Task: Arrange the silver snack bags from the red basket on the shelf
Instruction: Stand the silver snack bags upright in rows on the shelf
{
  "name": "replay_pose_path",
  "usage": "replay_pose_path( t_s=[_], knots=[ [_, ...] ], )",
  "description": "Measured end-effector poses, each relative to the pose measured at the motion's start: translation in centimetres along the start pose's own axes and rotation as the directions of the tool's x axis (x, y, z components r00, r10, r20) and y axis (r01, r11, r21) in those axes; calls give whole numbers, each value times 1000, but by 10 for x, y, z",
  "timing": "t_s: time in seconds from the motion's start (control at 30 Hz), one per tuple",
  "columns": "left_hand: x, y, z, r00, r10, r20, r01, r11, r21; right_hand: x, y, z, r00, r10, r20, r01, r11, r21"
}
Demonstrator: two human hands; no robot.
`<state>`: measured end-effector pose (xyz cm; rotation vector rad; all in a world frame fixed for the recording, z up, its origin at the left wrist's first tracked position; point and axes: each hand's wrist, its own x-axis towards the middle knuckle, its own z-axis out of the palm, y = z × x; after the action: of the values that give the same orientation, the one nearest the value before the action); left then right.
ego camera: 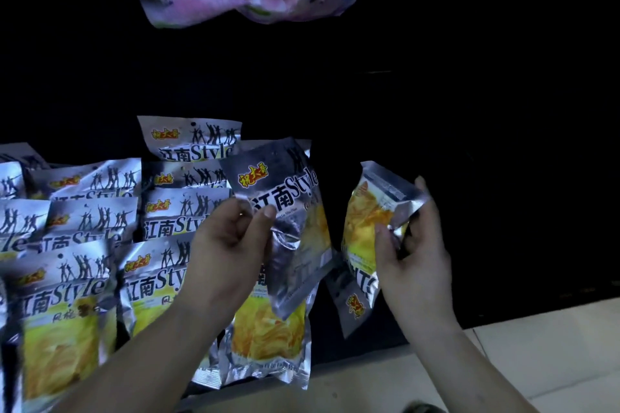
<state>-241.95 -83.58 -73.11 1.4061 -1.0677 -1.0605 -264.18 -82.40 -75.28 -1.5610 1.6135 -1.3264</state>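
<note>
Right now the left hand (228,245) has its grip pinching a silver snack bag (288,184) just right of the shelved rows (84,211), while the right hand (416,255) curls its grip round a second bag (365,228) further right. Placing looks under way; next, the pinched bag wants setting beside those rows.

Dark shelf (486,261) — silver snack bags (63,295) overlapping in rows at left
</note>
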Motion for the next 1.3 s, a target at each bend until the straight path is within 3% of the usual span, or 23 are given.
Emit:
replay_pose_path(
  t_s=[0.2,0.33,0.5,0.6,0.7,0.87,1.0,1.07,1.2,1.3],
  knots=[
    [-4,-6,-4,998,-40,-51,41,999,4,1,-12,-4,993,-120,-2,120,990,-71],
    [-5,-8,-1,993,-81,81,82,997,-4,3,-7,-3,969,-239,59,246,946,-213],
    [4,-2,-8,977,-79,196,59,993,107,3,0,-11,980,-131,149,158,969,-190],
    [9,6,-16,943,-122,308,84,988,131,8,-2,-22,974,49,221,-29,995,-94],
    [5,6,-17,928,-122,353,70,985,156,20,-10,-29,941,153,302,-152,988,-28],
    [1,0,-6,915,8,402,-65,990,128,32,-30,-32,838,33,544,-2,998,-58],
    [2,2,2,907,-9,421,4,1000,13,31,-42,-30,731,50,681,-21,998,-51],
    [4,-1,2,920,-41,390,44,999,2,32,-43,-33,758,48,650,-19,999,-50],
    [9,-12,-3,984,-68,168,78,995,-56,31,-34,-45,921,75,382,-36,994,-107],
    [15,-17,-8,992,-122,20,124,974,-190,21,-33,-52,941,75,331,-3,977,-212]
  ],
)
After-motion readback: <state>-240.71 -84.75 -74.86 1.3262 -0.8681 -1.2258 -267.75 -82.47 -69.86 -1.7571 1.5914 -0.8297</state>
